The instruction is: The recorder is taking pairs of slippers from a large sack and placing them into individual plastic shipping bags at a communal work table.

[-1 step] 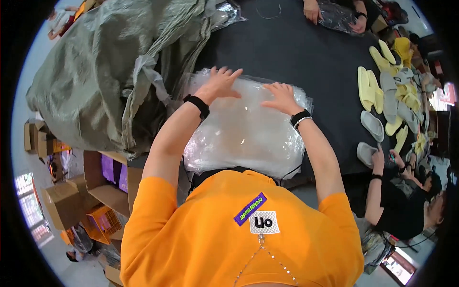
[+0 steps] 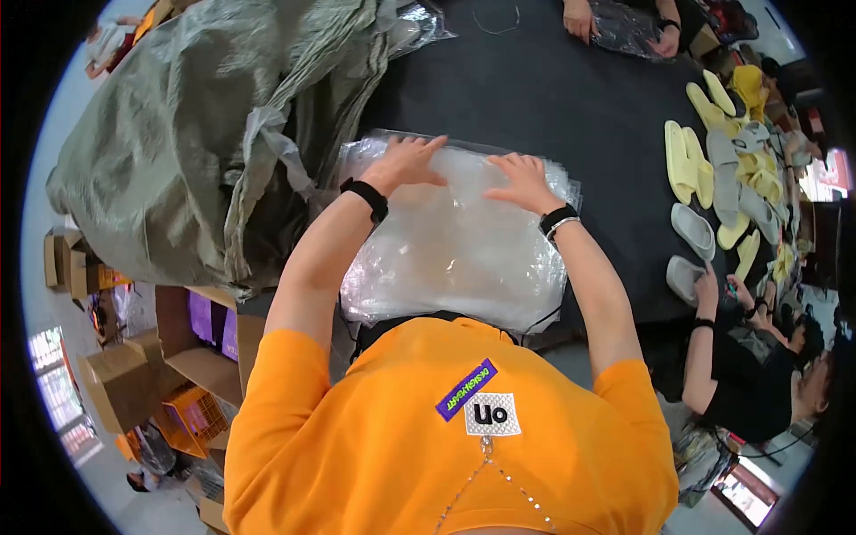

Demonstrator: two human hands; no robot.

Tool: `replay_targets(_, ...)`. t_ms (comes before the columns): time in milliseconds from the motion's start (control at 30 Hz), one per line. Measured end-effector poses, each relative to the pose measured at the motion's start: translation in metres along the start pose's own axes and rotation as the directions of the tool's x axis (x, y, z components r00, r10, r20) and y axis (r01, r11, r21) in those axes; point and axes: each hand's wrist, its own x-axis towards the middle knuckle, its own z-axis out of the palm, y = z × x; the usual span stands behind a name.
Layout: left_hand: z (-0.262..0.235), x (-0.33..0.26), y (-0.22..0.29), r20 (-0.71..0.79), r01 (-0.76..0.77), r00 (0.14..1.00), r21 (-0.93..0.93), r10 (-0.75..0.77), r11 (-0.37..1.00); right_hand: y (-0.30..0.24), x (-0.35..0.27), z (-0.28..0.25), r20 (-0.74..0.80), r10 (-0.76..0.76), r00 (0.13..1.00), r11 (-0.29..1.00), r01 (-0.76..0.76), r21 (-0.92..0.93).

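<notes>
A stack of clear plastic bags (image 2: 455, 254) lies flat on the dark table in front of my body. My left hand (image 2: 407, 166) rests at the stack's far left part, palm down, fingers stretched out and thumb apart. On the far right part lies my right hand (image 2: 524, 183), also palm down with its fingers extended and thumb spread toward the middle. Neither hand grips anything. The bags' edges are loose and uneven around the pile, and their far rim shows just beyond my fingertips.
A large grey-green woven sack (image 2: 178, 152) bulges at the left. Yellow and grey slides (image 2: 688, 165) line the table's right side. A co-worker's hands (image 2: 580, 20) hold a clear bag at the far edge; another person (image 2: 740, 379) handles a slide at right. Cardboard boxes (image 2: 120, 379) stand lower left.
My left fingers have come down slightly, nearer the bags. My right hand stays almost in place. At the far edge, the co-worker's hands and bag have shifted a little.
</notes>
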Motion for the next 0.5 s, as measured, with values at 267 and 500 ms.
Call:
replay_targets(267,0.045,-0.013,-0.003,-0.287,-0.085,0.954,0.030,0.090,0.996,0.000,-0.005,0.005,-0.056,-0.048,0.997,0.998,0.045,-0.048)
replay_targets(500,0.055,-0.012,0.005,-0.373,-0.129,0.923,-0.075,0.092,0.989,-0.032,-0.016,-0.014,-0.025,0.105,0.994,0.953,-0.108,-0.284)
